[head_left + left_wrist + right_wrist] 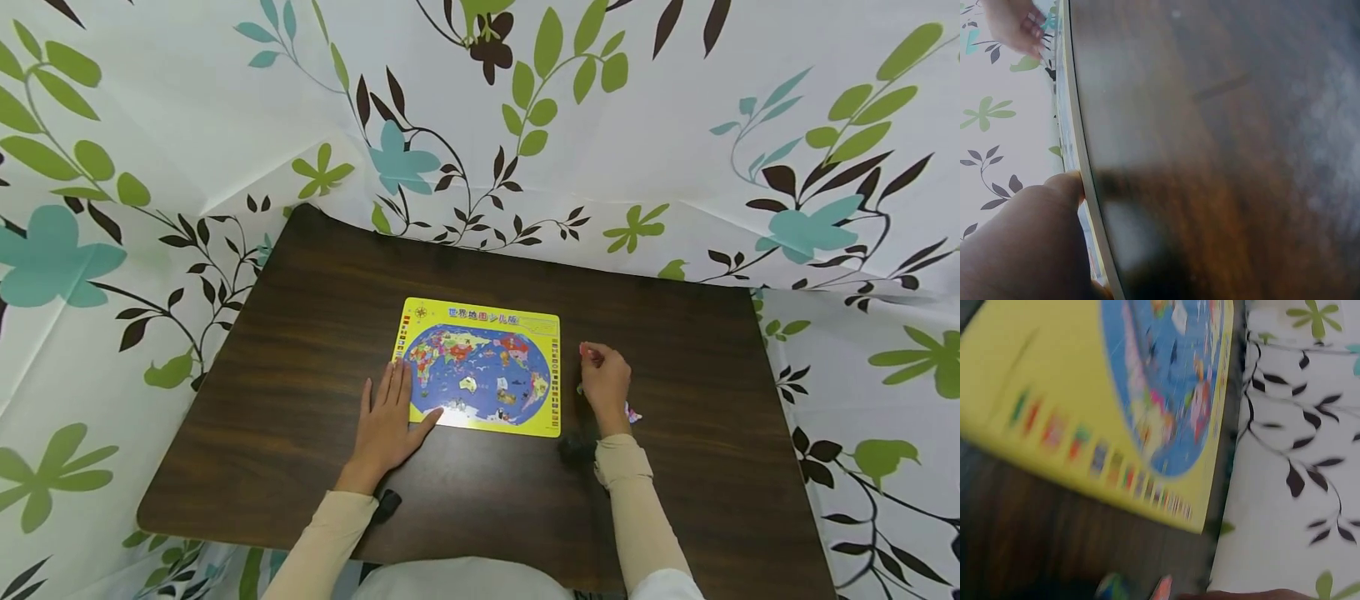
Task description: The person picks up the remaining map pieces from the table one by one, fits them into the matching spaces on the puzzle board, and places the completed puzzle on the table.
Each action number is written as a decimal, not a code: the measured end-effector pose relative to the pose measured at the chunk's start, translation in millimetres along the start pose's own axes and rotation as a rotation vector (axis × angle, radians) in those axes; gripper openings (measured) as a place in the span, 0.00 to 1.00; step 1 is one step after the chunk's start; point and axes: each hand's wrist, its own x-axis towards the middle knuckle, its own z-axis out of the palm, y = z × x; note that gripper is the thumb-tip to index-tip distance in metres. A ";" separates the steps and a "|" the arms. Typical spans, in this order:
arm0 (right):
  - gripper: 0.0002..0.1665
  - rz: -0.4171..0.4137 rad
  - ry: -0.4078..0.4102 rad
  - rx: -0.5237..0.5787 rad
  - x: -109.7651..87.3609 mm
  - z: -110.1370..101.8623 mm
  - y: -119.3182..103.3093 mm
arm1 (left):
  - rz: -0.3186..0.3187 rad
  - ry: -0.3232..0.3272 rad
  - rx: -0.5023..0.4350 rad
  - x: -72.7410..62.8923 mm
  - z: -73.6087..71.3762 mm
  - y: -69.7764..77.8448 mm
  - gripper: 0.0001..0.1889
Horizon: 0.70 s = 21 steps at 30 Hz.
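A yellow-bordered world map puzzle board [480, 310] lies flat on the table, its blue map filled with colourful pieces. My left hand [386, 425] rests at the board's left edge, fingers straight and the thumb on its lower rim. In the left wrist view the thumb [1063, 184] touches the board's edge. Just right of the board, my right hand [606, 383] pinches a small pinkish-red puzzle piece [584, 348] between thumb and fingertips. The piece [1162, 589] shows blurred at the bottom of the right wrist view.
A colourful small piece [633, 413] lies beside the right wrist, partly covered. Another greenish piece [1112, 587] is near the board's right side. The dark wood table [300, 333] backs onto a leaf-patterned cloth [465, 108]. Dark wrist cameras [387, 506] sit below the hands.
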 end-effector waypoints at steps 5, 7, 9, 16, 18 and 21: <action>0.12 0.059 -0.039 -0.072 -13.3 -12.6 11.7 | 0.003 0.016 0.001 1.0 -2.7 -3.6 0.53; 0.12 0.070 -0.048 -0.102 -19.5 -12.2 12.3 | 0.001 0.019 0.003 1.6 -2.7 -4.6 0.53; 0.15 0.071 -0.055 -0.128 -24.0 -10.7 12.2 | -0.002 0.016 0.003 2.2 -2.1 -4.8 0.53; 0.13 0.078 -0.046 -0.165 -29.7 -5.7 11.6 | 0.019 0.035 -0.034 2.8 3.6 -1.5 0.53; 0.12 0.088 -0.054 -0.159 -30.5 -5.9 11.2 | 0.022 0.043 -0.032 3.0 5.1 -1.0 0.53; 0.11 0.101 -0.065 -0.150 -31.5 -5.6 11.2 | 0.023 0.048 -0.027 3.3 5.9 -0.4 0.52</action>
